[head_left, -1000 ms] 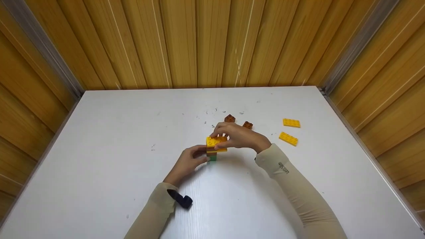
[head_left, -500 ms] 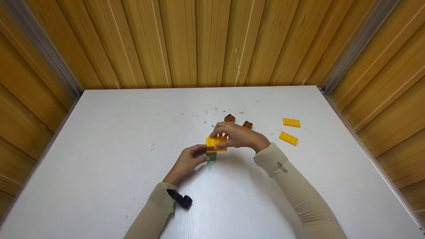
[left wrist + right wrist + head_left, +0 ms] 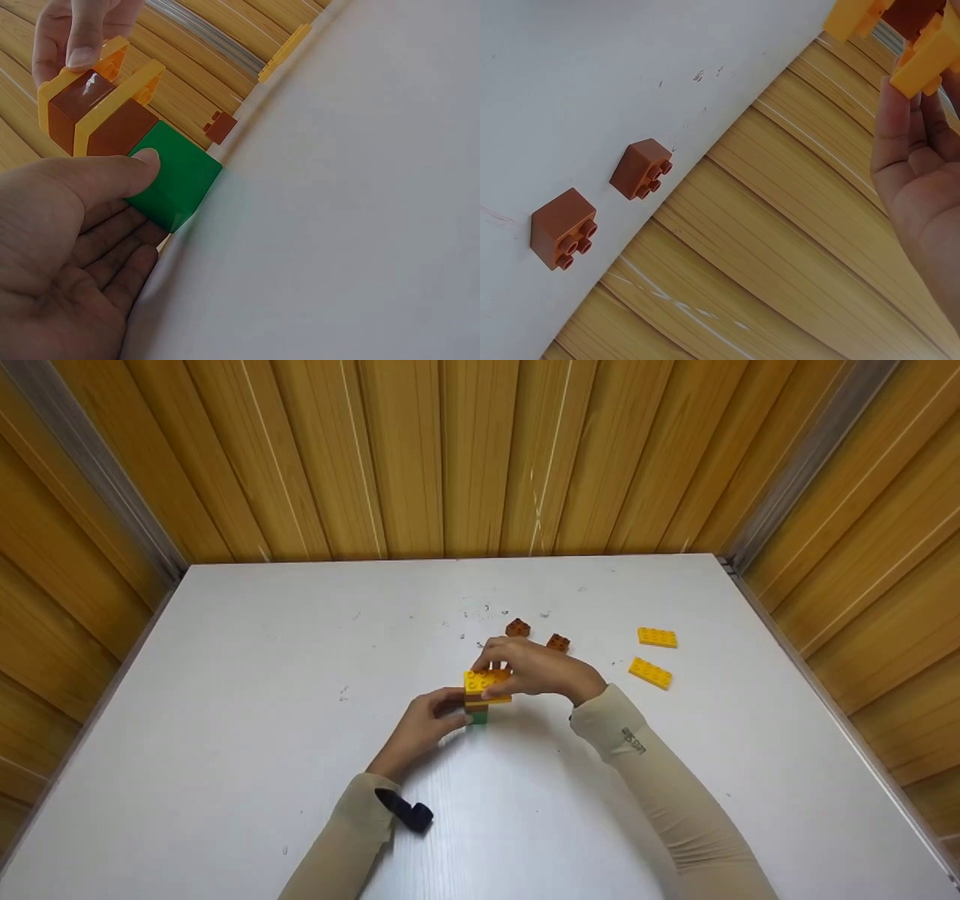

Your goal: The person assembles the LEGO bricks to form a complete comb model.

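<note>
A stack of toy building bricks stands mid-table, its green brick at the bottom. Above that come a brown brick, a yellow plate, another brown brick and a top yellow plate. Both plates stick out past the bricks to the right. My left hand holds the stack low down, its thumb on the green brick and its other fingers behind. From the right, my right hand pinches the top yellow plate between thumb and fingers; in the right wrist view the fingertips touch the yellow plate.
Two loose brown bricks sit just beyond my right hand. Farther right on the white table lie two yellow plates. Wood-patterned walls close off the back and sides.
</note>
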### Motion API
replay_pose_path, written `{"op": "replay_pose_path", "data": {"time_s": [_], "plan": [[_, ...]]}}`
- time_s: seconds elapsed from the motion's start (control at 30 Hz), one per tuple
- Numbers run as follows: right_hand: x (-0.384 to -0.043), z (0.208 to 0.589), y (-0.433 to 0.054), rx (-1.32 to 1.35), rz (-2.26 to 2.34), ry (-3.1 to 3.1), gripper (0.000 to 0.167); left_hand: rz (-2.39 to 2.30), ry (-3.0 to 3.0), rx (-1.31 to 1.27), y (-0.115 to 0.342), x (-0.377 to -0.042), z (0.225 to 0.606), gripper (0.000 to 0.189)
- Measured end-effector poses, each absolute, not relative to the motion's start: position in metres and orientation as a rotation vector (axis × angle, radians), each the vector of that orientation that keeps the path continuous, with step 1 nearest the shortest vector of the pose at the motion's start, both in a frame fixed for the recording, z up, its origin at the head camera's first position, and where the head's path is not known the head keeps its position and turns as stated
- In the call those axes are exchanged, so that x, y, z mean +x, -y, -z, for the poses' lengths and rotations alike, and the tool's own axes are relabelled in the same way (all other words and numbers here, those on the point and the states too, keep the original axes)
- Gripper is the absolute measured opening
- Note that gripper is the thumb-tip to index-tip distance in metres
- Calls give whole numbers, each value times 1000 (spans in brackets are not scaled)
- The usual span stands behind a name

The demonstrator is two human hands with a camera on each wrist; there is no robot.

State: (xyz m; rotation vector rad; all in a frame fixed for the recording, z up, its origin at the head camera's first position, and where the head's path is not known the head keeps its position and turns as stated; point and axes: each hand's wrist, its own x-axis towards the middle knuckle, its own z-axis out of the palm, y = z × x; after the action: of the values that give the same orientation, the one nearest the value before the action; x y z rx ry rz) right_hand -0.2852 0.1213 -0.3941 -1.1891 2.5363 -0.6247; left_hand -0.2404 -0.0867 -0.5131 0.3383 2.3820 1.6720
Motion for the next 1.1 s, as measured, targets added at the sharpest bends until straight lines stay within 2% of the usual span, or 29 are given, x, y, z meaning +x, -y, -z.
{"op": "replay_pose_path", "data": {"time_s": [0.7, 1.1], "plan": [[-286, 398, -123, -1139, 655, -2529, 35, -1662, -2408, 355, 87, -240, 512, 43], [-286, 395, -125, -1198, 643, -2524, 34, -1690, -2394, 369, 86, -241, 515, 41]]}}
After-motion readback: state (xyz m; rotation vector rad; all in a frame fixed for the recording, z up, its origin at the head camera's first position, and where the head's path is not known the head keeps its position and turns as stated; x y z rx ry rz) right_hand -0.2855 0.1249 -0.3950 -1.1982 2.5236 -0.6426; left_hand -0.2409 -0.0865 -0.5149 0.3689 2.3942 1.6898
